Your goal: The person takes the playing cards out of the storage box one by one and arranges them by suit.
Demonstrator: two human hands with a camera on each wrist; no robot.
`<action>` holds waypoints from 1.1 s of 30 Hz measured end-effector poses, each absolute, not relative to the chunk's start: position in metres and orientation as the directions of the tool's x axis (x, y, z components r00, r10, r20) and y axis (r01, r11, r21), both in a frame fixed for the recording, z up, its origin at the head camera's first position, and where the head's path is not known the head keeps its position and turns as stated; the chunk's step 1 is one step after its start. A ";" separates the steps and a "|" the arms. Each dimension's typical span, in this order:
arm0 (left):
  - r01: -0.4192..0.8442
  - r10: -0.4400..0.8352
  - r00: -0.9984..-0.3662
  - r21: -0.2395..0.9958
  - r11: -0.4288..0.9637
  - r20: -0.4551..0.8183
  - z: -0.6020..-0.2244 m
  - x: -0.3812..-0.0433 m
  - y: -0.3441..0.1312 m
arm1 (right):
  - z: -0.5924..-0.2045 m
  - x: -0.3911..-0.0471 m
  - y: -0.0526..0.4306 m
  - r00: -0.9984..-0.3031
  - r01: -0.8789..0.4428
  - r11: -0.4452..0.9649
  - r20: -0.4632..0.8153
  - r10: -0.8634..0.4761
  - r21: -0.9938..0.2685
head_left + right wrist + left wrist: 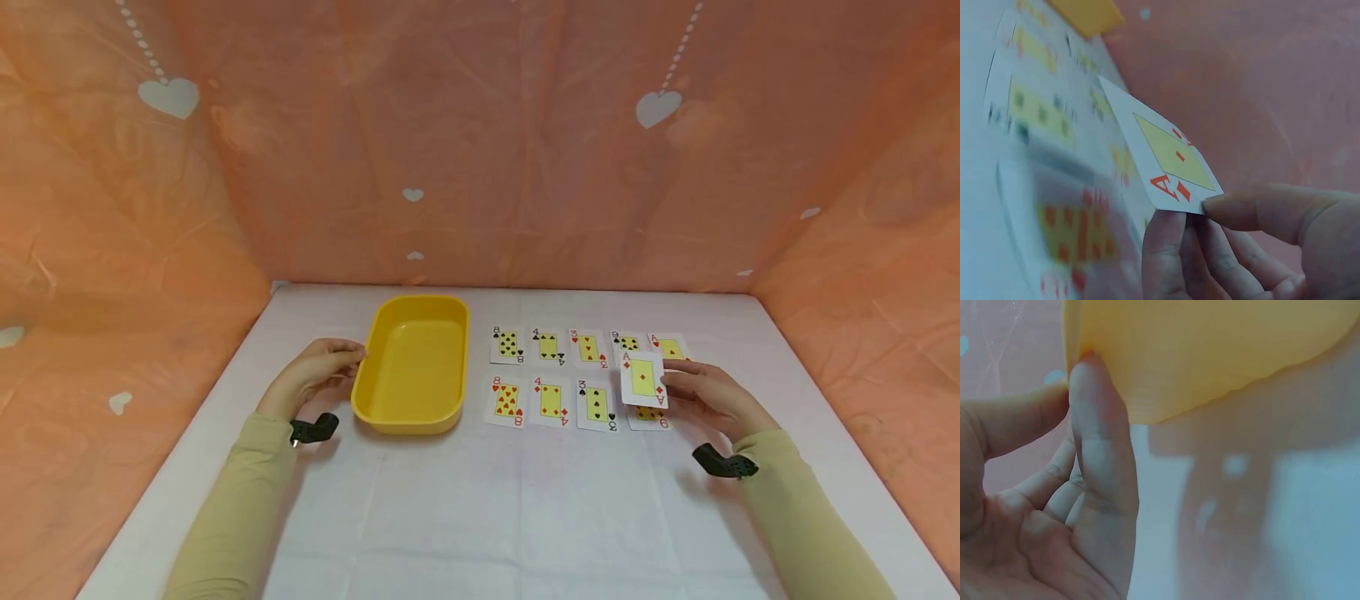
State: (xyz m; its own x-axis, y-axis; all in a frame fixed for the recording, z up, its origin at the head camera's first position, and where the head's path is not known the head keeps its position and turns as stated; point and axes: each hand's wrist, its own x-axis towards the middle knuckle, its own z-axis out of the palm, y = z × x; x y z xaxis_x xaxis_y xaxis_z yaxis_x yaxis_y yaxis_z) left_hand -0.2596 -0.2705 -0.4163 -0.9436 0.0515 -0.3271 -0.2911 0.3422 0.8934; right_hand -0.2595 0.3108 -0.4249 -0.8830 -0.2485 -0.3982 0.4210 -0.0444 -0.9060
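My left hand [321, 372] pinches the left rim of a yellow plastic tray [411, 426]. In the left wrist view, thumb and finger meet at the tray's edge [1166, 375]. An ace of diamonds playing card [642, 379] is held by one edge between the thumb and fingers of my right hand [708, 396]. It hovers face up above the right end of two rows of cards, partly covering a black nine [628, 342], a red ace [671, 346] and a red nine [649, 418]. The right wrist view shows the same ace [1175, 159] tilted above the blurred cards.
Face-up cards lie in two rows right of the tray: a black eight [507, 343], black four [548, 345] and red three [588, 347] behind; a red eight [506, 402], red four [551, 402] and black three [597, 405] in front. Orange cloth walls [487, 167] surround the white table [450, 517].
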 end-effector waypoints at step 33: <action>-0.270 0.064 -0.949 0.900 0.342 -0.309 -0.419 -0.258 -0.272 | -0.446 -0.250 0.384 -0.890 0.398 0.218 -0.433 -0.146 -0.891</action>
